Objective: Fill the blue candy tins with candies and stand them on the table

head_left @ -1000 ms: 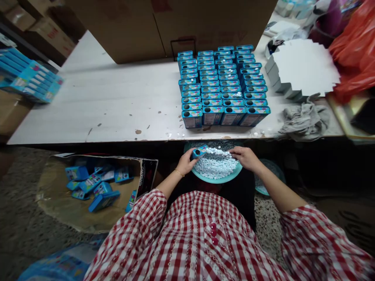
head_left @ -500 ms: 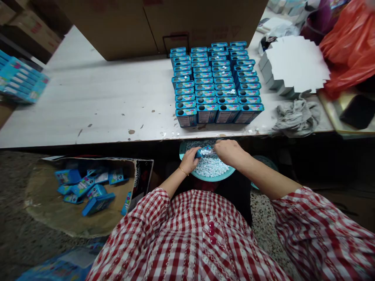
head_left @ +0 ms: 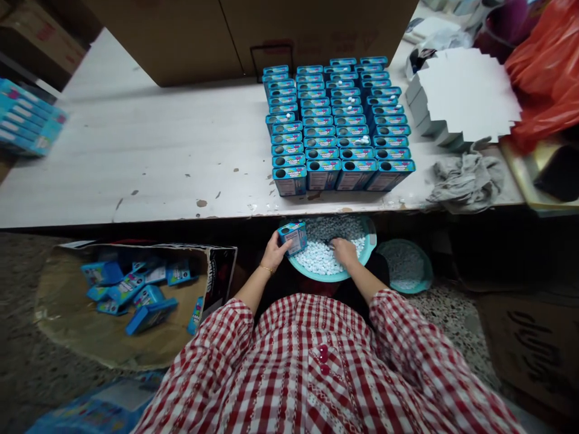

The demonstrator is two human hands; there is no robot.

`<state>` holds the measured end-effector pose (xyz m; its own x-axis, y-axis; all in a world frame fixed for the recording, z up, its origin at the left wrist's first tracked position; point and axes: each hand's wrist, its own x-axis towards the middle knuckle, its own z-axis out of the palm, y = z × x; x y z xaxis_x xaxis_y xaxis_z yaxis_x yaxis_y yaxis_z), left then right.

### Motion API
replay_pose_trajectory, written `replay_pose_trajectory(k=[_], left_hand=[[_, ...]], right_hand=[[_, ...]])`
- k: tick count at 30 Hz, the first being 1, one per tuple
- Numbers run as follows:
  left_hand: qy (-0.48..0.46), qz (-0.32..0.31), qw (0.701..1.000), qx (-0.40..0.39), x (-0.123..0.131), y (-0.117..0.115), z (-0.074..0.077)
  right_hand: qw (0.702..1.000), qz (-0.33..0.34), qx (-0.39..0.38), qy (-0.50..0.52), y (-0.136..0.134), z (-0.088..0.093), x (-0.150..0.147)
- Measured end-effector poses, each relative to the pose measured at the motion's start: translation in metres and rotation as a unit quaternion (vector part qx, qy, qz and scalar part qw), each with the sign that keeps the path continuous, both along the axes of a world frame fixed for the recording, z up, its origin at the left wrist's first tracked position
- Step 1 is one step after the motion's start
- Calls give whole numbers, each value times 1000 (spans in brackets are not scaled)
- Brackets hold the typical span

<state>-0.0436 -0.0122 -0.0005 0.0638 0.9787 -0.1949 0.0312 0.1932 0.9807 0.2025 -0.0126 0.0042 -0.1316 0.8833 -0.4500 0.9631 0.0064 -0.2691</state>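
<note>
A small blue candy tin (head_left: 294, 238) is in my left hand (head_left: 274, 252), tilted over the left rim of a turquoise basin (head_left: 320, 277). White candies (head_left: 316, 256) fill the basin, which sits below the table's front edge. Down among the candies, on the right side, is my right hand (head_left: 344, 251). Its fingers are closed, and a small dark shape shows at their tips; I cannot make out what it is. Rows of blue tins (head_left: 289, 181) stand upright on the table, with dark round openings in their tops. A few white candies lie on some of those tops.
An open carton (head_left: 67, 307) with several blue packs is at the lower left. A second turquoise basin (head_left: 409, 286) stands on the floor to the right. White card stack (head_left: 468, 93), grey rag (head_left: 468, 181) and red bag (head_left: 547, 78) occupy the table's right; a big cardboard box (head_left: 190, 42) is behind.
My right hand has moved from beside the tin down into the candies. My left hand has shifted left with the tin, whose visible white candies are now out of sight.
</note>
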Motion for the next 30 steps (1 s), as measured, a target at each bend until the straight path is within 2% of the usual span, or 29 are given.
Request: replay_pose_trajectory(k=[2, 4, 6, 9, 12, 14, 16, 20, 23, 26, 30], left_hand=[[-16, 6, 1000, -8, 0, -1, 0], [-17, 16, 1000, -6, -2, -3, 2], [-6, 23, 1000, 8, -6, -5, 6], [30, 15, 999, 38, -12, -6, 10], [81, -4, 994, 77, -11, -4, 12], [119, -24, 987, 104, -4, -2, 13], [158, -53, 977, 130, 7, 0, 15], [215, -109, 954, 178, 30, 1, 21], [235, -131, 942, 203, 40, 0, 24], [248, -138, 935, 214, 42, -1, 23], [247, -134, 935, 217, 42, 0, 21]], right_hand=[[999, -21, 0, 27, 3, -15, -11], [998, -33, 0, 60, 6, -21, -10], [995, -35, 3, 95, 7, -20, -1], [989, -30, 15, 142, 8, -8, 19], [975, -27, 49, 215, 7, 17, 37], [964, -16, 74, 253, 8, 40, 45], [966, 6, 85, 244, 10, 67, 47], [991, 72, 61, 91, 15, 121, 30], [989, 135, 35, -52, 17, 153, 6], [974, 182, 31, -132, 17, 174, -16], [964, 218, 47, -145, 15, 191, -32]])
